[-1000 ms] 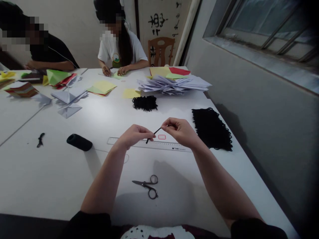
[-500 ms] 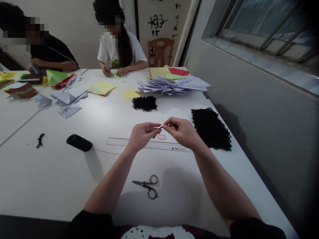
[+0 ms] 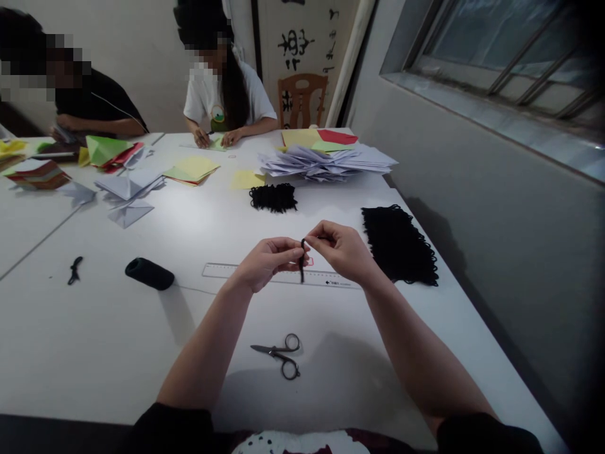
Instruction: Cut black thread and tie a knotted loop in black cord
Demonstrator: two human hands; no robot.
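A short black cord (image 3: pixel 302 268) hangs down between my two hands, over the clear ruler (image 3: pixel 227 270). My left hand (image 3: pixel 271 260) is closed on it, thumb and fingers pinching its upper part. My right hand (image 3: pixel 338 246) pinches the cord's top end, with a dark bit also showing among its fingers. Left of the hands lies a spool of black thread (image 3: pixel 149 273), its thread trailing toward the ruler. Open scissors (image 3: pixel 278 354) rest nearer to me. To the right is a wide mat of looped black cords (image 3: pixel 399 246).
A smaller bundle of black cords (image 3: pixel 273 198) lies beyond my hands, before a pile of folded white papers (image 3: pixel 326 164). A knotted black piece (image 3: pixel 74 270) is at left. Coloured papers (image 3: pixel 191 169) lie farther back, where two people (image 3: pixel 231 94) sit working.
The cord, before mostly hidden between my fingertips, now hangs downward. My left hand has turned and shifted slightly left and down; my right hand stays nearly in place.
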